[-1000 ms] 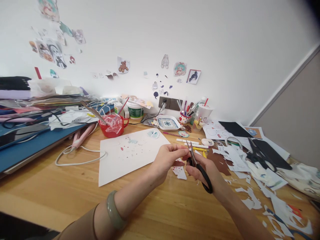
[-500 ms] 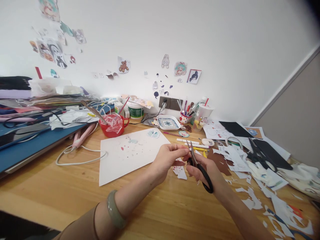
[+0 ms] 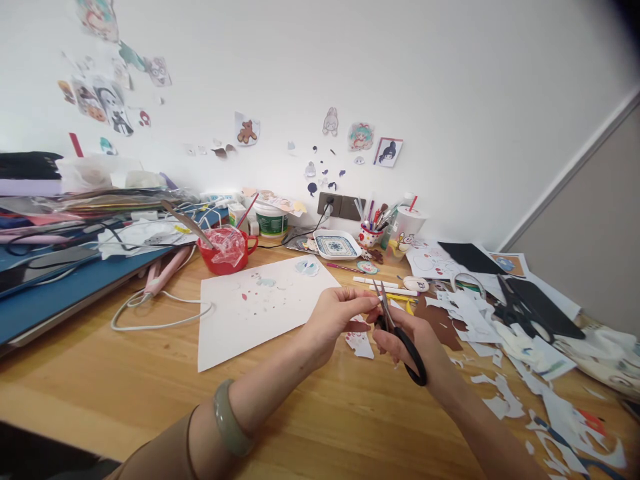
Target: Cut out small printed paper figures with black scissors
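Black-handled scissors (image 3: 413,357) are in my right hand (image 3: 419,340), fingers through the loops, blades pointing up and slightly parted. My left hand (image 3: 337,317) pinches thumb against forefinger beside the blades. A small white piece of paper (image 3: 381,299) shows at those fingertips; most of it is hidden. Below the hands, a printed paper scrap (image 3: 360,342) lies on the wooden table (image 3: 310,413). Left of my left hand is a white sheet (image 3: 225,333) bearing small cut-out pieces, including a light blue one (image 3: 307,267).
Behind the sheet stand a red cup (image 3: 225,263) with plastic film, a square patterned dish (image 3: 337,245), a pen cup (image 3: 370,236) and a drink cup (image 3: 404,233). Paper offcuts (image 3: 505,397) and other black scissors (image 3: 520,310) lie at right. A pink corded tool (image 3: 165,273) lies left.
Both hands and the scissors stay in nearly the same place; the right fingers shift very slightly. Nothing on the table has moved.
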